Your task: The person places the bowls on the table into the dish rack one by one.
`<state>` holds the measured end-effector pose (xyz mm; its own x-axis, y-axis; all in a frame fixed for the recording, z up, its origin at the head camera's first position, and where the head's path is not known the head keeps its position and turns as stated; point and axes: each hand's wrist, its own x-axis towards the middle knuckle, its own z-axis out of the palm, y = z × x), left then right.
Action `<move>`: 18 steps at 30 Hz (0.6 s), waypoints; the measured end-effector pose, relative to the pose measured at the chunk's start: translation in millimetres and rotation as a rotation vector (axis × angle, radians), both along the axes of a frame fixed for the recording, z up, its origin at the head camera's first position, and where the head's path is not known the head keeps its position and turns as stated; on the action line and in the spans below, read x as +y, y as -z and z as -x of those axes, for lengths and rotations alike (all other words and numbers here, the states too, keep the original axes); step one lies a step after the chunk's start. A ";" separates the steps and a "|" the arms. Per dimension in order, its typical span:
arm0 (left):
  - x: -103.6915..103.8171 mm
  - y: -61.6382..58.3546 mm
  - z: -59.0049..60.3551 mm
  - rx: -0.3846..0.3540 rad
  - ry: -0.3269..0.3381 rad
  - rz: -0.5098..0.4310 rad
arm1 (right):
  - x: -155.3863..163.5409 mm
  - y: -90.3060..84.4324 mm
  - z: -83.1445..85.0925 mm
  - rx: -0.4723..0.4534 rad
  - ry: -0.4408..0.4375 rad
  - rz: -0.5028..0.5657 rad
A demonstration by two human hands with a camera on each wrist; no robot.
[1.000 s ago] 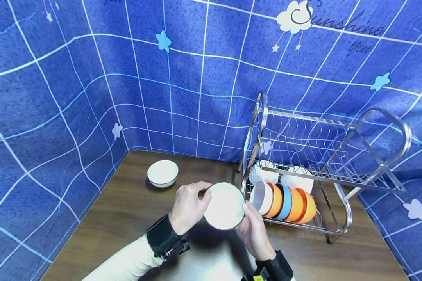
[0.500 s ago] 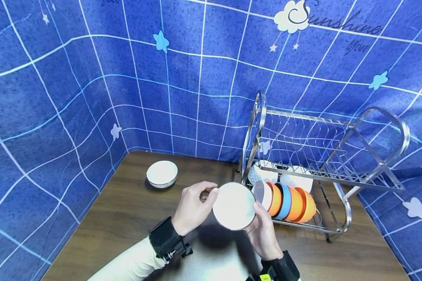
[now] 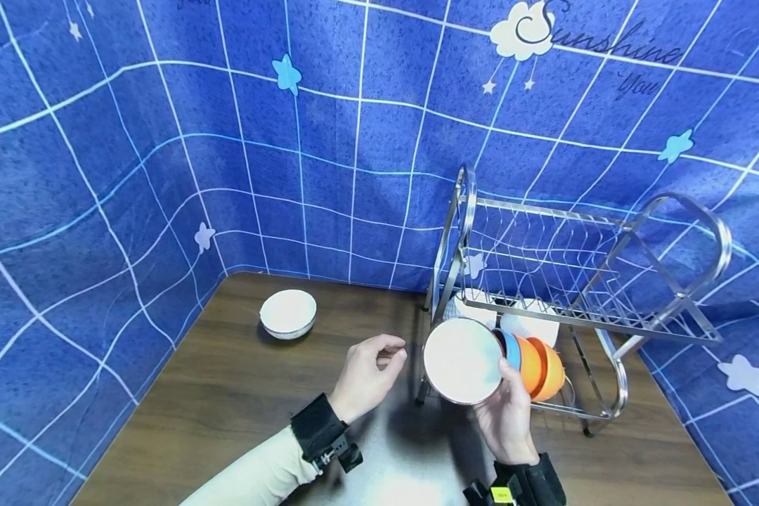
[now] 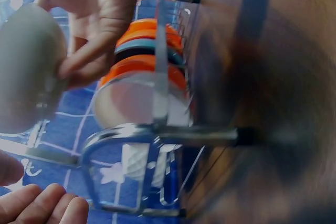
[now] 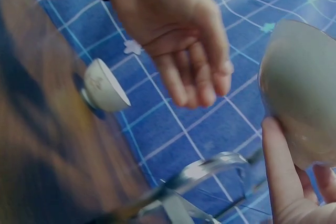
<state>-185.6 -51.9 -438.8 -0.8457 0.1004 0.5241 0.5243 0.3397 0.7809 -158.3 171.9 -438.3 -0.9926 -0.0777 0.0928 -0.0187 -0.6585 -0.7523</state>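
Observation:
My right hand (image 3: 504,393) grips a white bowl (image 3: 462,360) by its rim, tipped on its side with the opening toward me, just in front of the left end of the steel dish rack's (image 3: 613,393) lower tier. In the right wrist view the same bowl (image 5: 302,93) sits above my right fingers (image 5: 281,182). My left hand (image 3: 386,358) hovers empty to the left of the bowl, fingers relaxed and slightly curled. The left wrist view shows the held bowl (image 4: 26,72) beside the racked bowls (image 4: 144,64).
Orange and blue bowls (image 3: 534,365) stand on edge in the rack's lower tier, with white dishes (image 3: 534,325) behind them. A second white bowl (image 3: 287,313) sits upright on the brown table (image 3: 228,393) at the back left. Blue patterned cloth walls surround the table.
My left hand has let go of the white bowl and stayed back. My right hand has carried the bowl to the right, up to the rack's left end.

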 end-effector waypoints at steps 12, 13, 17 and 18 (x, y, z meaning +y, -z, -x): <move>38.5 30.6 7.5 -0.125 0.066 -0.089 | 31.3 -5.2 2.3 0.059 0.145 -0.021; 40.6 31.8 8.0 -0.142 0.072 -0.097 | 33.7 -5.3 2.4 0.066 0.156 -0.029; 47.8 36.8 10.4 -0.204 0.097 -0.133 | 43.3 -5.1 2.1 0.094 0.208 -0.018; 49.3 38.0 10.9 -0.217 0.104 -0.139 | 45.2 -5.7 1.9 0.094 0.232 -0.018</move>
